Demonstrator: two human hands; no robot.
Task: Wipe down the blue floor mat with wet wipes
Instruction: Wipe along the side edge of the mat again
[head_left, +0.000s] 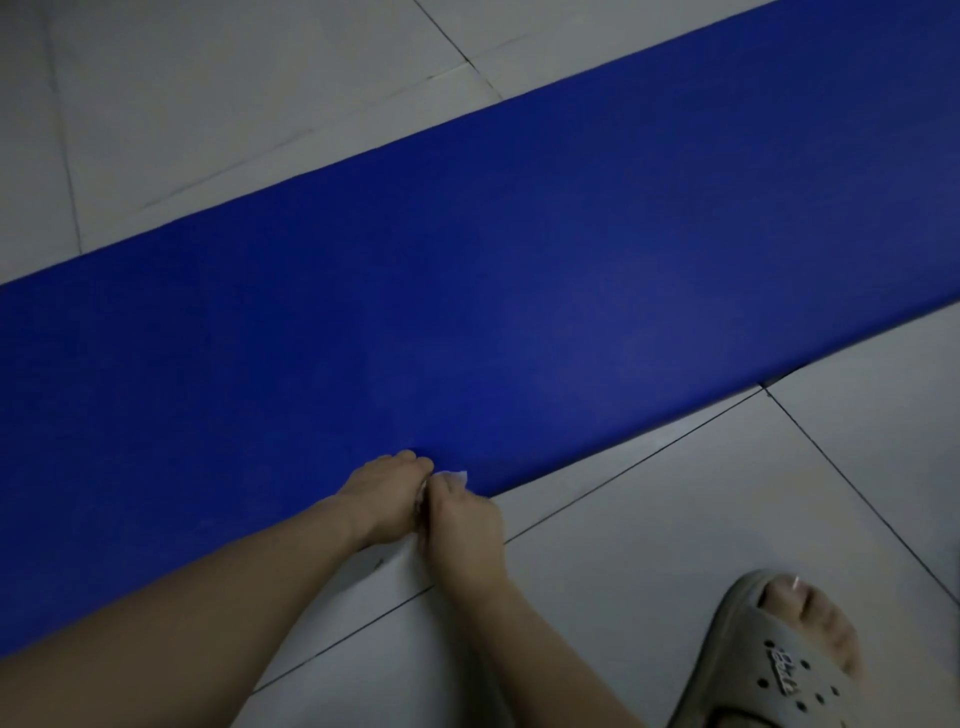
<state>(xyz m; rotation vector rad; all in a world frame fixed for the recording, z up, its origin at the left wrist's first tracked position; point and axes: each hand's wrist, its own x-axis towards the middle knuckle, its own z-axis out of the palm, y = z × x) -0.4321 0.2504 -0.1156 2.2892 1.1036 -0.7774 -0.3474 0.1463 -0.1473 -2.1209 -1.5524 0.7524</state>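
Note:
The blue floor mat (493, 270) runs as a long strip across the tiled floor, from lower left to upper right. At its near edge my left hand (387, 496) and my right hand (462, 525) meet, fingers curled. Both pinch a small white wet wipe (453, 475), of which only a corner shows between the fingertips. Most of the wipe is hidden by the fingers.
Pale grey floor tiles (675, 519) with dark grout lines lie on both sides of the mat. My foot in a grey slide sandal (779, 660) stands at the lower right, close to my right forearm.

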